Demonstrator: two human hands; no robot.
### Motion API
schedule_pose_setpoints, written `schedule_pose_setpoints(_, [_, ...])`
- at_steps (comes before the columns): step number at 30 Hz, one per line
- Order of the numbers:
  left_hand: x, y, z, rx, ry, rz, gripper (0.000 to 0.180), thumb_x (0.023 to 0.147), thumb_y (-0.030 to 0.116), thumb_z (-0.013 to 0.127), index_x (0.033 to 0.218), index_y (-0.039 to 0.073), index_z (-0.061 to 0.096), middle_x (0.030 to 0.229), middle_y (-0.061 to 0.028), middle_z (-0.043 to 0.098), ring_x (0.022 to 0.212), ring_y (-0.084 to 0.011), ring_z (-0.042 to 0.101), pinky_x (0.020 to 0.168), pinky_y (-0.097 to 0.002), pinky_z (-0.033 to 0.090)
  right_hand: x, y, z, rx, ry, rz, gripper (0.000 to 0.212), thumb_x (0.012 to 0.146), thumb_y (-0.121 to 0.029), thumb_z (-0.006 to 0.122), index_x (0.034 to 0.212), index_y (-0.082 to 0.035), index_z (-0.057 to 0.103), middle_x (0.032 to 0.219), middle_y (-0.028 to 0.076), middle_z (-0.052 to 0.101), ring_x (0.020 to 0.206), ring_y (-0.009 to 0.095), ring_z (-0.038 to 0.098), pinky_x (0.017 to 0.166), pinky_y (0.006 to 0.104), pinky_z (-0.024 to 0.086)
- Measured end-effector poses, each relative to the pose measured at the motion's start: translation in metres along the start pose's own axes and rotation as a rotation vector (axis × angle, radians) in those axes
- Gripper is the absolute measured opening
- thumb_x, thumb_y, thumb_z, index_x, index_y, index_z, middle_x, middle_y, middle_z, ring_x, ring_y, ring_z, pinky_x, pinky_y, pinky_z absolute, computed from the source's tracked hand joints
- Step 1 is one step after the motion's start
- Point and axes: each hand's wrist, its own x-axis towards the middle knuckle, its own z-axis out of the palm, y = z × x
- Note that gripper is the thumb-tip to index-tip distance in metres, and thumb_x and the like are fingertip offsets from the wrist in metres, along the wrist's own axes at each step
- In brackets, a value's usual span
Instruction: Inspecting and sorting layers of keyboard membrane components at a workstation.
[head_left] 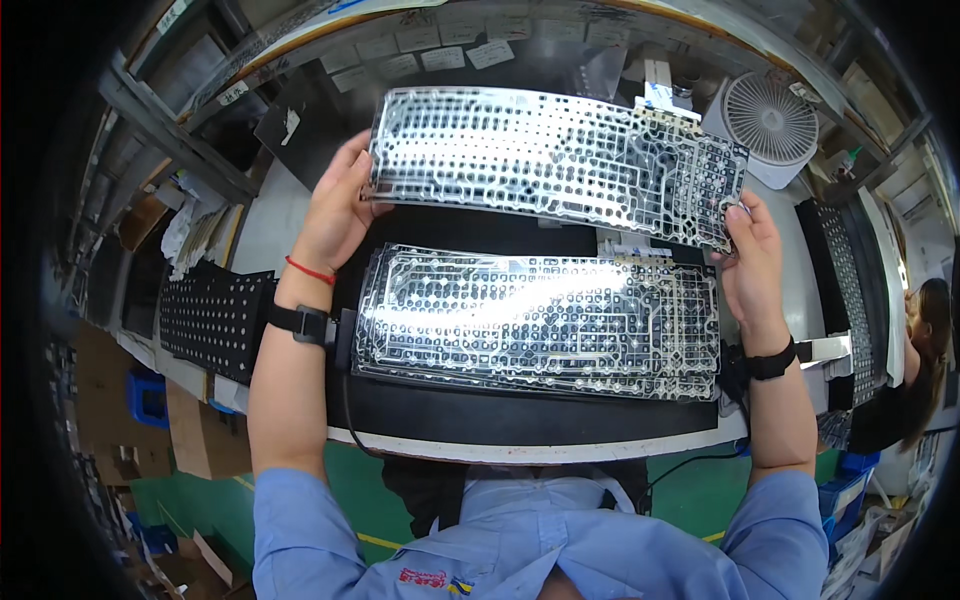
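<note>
Between my two hands hangs a clear keyboard membrane sheet (520,150) printed with silvery circuit traces and dark dots. My left hand (345,185) pinches its left short edge, thumb in front. At the opposite end my right hand (750,250) grips the lower right corner. Below it, on a black mat (530,415), lies a stack of similar membrane sheets (540,325), their edges slightly uneven and a bright glare across the top one. The held sheet is raised beyond the stack and tilted. Both wrists wear black bands, and a red cord circles the left one.
A white fan (770,125) stands at the back right. Black perforated panels (215,320) lie at the left, and another dotted panel (845,290) is on the right, near a person (920,330). A shelf edge (400,20) runs across the back. Cables hang at the table's front edge.
</note>
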Motion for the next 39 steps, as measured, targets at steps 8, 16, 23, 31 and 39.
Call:
schedule_pose_setpoints(8, [-0.028,0.035,0.052,1.612,0.021,1.021,0.054,0.058,0.03,0.088,0.107,0.017,0.07,0.129,-0.0104,0.051,0.118,-0.029,0.046,0.101,-0.0407,0.033,-0.002,-0.002,0.003,0.003,-0.011,0.022,0.027,0.098,-0.011,0.05,0.124,-0.005,0.047,0.099,0.002,0.067,0.075,0.006,0.065,0.057,0.0184,0.053])
schedule_pose_setpoints(16, [-0.03,0.024,0.065,1.673,0.029,1.108,0.044,0.047,0.01,0.081,0.089,0.022,0.073,0.113,0.0017,0.061,0.107,-0.0227,0.051,0.092,-0.0374,0.034,-0.001,0.0,0.002,0.024,-0.063,0.007,0.028,0.098,-0.012,0.05,0.124,-0.002,0.047,0.1,0.004,0.067,0.075,0.006,0.066,0.057,0.0174,0.054])
schedule_pose_setpoints(23, [-0.025,0.019,0.06,1.666,0.033,1.108,0.035,0.053,0.009,0.079,0.084,0.02,0.07,0.106,0.0052,0.062,0.106,-0.0214,0.051,0.091,-0.038,0.033,-0.003,0.001,0.002,0.018,-0.08,-0.038,0.029,0.098,-0.011,0.051,0.125,-0.001,0.046,0.1,0.006,0.067,0.076,0.007,0.066,0.058,0.0183,0.054])
schedule_pose_setpoints(31, [-0.018,0.022,0.044,1.342,0.059,1.195,0.104,0.057,0.058,0.081,0.133,0.006,0.03,0.134,-0.0145,0.039,0.118,-0.0256,0.046,0.098,-0.039,0.04,-0.001,0.001,0.0,0.028,-0.038,-0.039,0.029,0.098,-0.009,0.049,0.126,0.0,0.045,0.101,0.007,0.067,0.076,0.007,0.065,0.059,0.0196,0.053])
schedule_pose_setpoints(39, [0.0,0.025,-0.032,-0.148,0.393,0.651,0.014,0.094,0.011,0.061,0.105,0.003,0.061,0.098,-0.0049,0.063,0.088,-0.0119,0.059,0.081,-0.0247,0.048,0.002,0.005,-0.002,-0.121,-0.052,0.038,0.027,0.099,-0.009,0.048,0.124,0.001,0.049,0.1,0.006,0.067,0.075,0.007,0.065,0.059,0.0203,0.053])
